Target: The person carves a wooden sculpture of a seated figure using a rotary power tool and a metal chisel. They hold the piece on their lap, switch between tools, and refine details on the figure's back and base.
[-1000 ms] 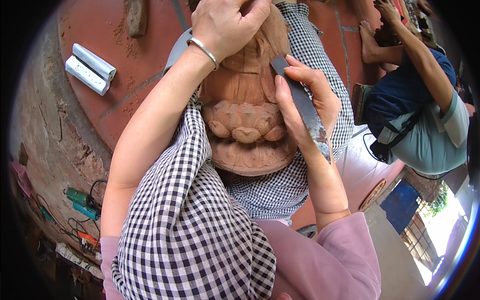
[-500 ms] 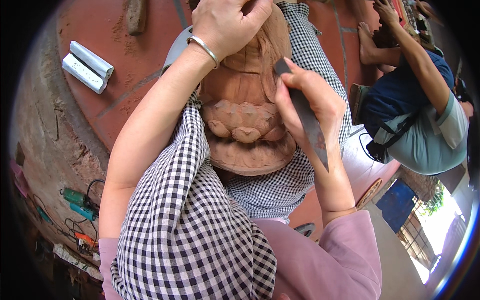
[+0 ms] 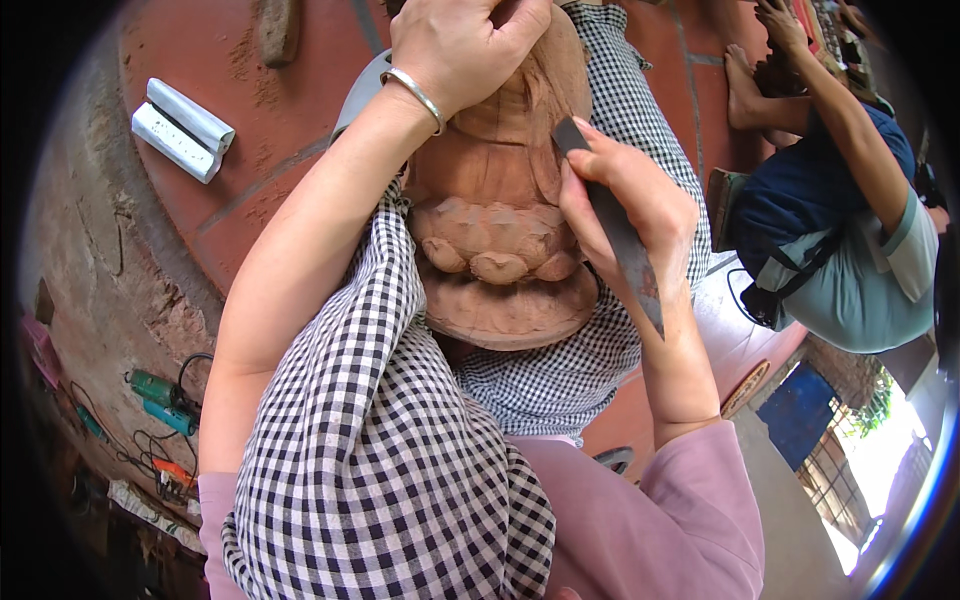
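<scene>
A reddish-brown carved figure (image 3: 485,170) with a band of rounded petals and a round base lies in my lap, its base towards me. My left hand (image 3: 470,45), with a silver bangle at the wrist, grips the figure's far end, its fingertips partly hidden or past the upper edge. In my right hand (image 3: 645,195) is a dark, flat, tapering file (image 3: 617,225), pinched between thumb and fingers. Its far end is at the figure's right side; its pointed end lies along my wrist. A black-and-white checked cloth (image 3: 390,430) covers my lap.
On the red tiles at the left lies a folded silvery-white piece (image 3: 183,130), below a wooden block (image 3: 278,32). Green power tools (image 3: 155,388) with cables are farther left. A seated person (image 3: 840,240) in a light-green top works at the right.
The whole view has shifted slightly, so things appear a little farther right. Both hands keep their holds on the figure and the file, with hardly any movement between them.
</scene>
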The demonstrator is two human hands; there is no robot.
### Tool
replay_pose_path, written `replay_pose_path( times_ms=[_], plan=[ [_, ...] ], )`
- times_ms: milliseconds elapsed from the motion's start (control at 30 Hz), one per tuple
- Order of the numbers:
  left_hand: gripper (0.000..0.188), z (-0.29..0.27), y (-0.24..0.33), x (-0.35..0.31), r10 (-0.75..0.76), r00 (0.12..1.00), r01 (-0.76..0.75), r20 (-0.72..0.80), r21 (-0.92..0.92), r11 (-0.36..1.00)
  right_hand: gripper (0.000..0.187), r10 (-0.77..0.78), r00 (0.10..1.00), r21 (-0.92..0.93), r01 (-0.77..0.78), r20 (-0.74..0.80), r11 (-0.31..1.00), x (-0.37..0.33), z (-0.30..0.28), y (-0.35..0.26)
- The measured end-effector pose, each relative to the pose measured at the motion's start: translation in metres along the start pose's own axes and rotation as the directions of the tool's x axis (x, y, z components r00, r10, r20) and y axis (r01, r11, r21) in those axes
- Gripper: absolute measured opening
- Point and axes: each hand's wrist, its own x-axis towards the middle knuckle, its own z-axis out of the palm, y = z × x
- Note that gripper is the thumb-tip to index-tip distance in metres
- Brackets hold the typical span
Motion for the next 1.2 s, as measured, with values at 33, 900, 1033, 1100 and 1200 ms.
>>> replay_pose_path(
  times_ms=[33,900,1033,1100,1200],
  plan=[
    [0.029,0.0,0.0,0.0,0.003,1.0,-0.003,-0.003,0.011,1.0,0.016,0.019,0.999,-0.021,-0.019,0.048,1.0,-0.005,-0.004,-0.001],
    [0.029,-0.003,-0.002,0.0,0.032,0.999,-0.032,0.004,0.035,0.999,0.018,0.005,0.973,0.005,-0.007,0.229,1.0,-0.01,-0.022,-0.001],
    [0.029,-0.003,-0.001,0.001,0.031,1.0,-0.031,0.0,0.028,0.999,0.018,-0.025,0.99,0.019,0.023,0.138,1.0,0.001,-0.015,0.0],
    [0.029,-0.002,-0.001,0.003,0.039,0.999,-0.039,0.013,0.0,0.999,0.019,-0.053,0.994,0.009,0.052,0.092,0.999,0.007,-0.009,0.006],
    [0.029,-0.002,-0.003,0.002,0.047,0.999,-0.047,-0.004,-0.005,0.999,0.019,-0.035,0.997,0.008,0.034,0.074,0.999,0.003,-0.005,0.008]
  ],
)
